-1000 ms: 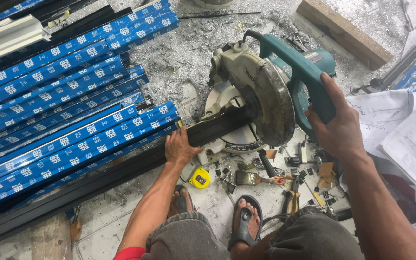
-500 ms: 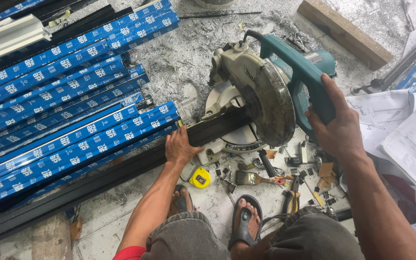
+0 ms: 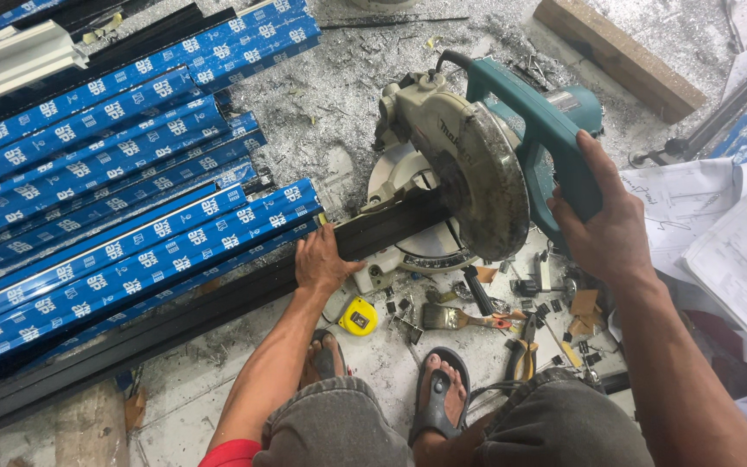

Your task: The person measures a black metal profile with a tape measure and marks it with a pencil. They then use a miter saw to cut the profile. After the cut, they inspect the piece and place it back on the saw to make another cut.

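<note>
Here, right hand (image 3: 607, 229) fingers clamped on saw handle (image 3: 555, 143), left hand (image 3: 323, 259) fingers flat on black profile (image 3: 391, 227)

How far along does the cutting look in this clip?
Done: metal chips litter the floor around the miter saw, so earlier cuts seem made. In hand: the left hand presses a dark metal profile on the saw's base, while the right hand grips the teal handle. Left: blue-wrapped profiles lie stacked beside it; whether the blade is through cannot be told.
</note>
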